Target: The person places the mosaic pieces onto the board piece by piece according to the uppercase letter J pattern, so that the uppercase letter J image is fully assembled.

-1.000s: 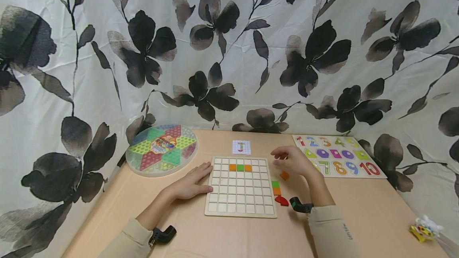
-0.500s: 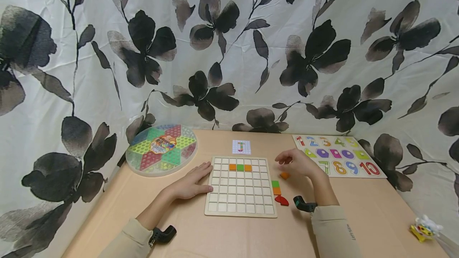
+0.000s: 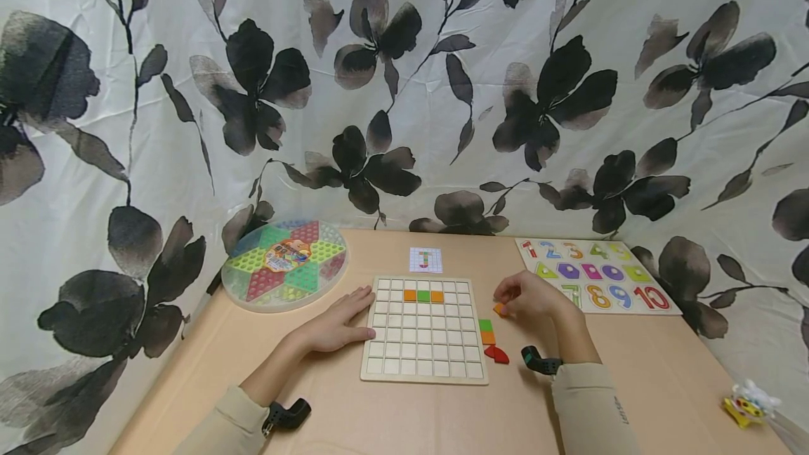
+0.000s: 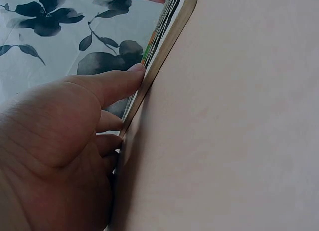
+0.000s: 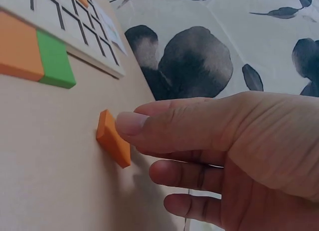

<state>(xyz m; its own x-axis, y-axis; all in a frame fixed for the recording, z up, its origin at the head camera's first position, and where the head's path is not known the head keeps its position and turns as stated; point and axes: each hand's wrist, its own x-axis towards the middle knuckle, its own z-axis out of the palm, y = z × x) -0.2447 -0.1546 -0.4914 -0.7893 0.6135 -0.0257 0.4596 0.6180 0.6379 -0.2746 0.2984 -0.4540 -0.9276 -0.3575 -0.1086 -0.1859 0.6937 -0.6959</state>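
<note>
board (image 3: 425,350) lies between left hand (image 3: 333,323), straight-fingered against it, likely for steadying, and right hand (image 3: 531,295), pinching an orange tile (image 5: 113,140).

Four orange tiles (image 3: 410,295), two green tiles (image 3: 423,295), two red pieces (image 3: 501,356), one grid board (image 3: 422,353), one card (image 3: 425,260), one number board (image 3: 594,281), one round board (image 3: 286,265), one toy (image 3: 748,404) and two hands (image 3: 335,321) were counted.

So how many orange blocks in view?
4. One orange block left and another right of the green block on the grid board; a third off the board's right edge; a fourth in the right hand. More may be hidden.
</note>
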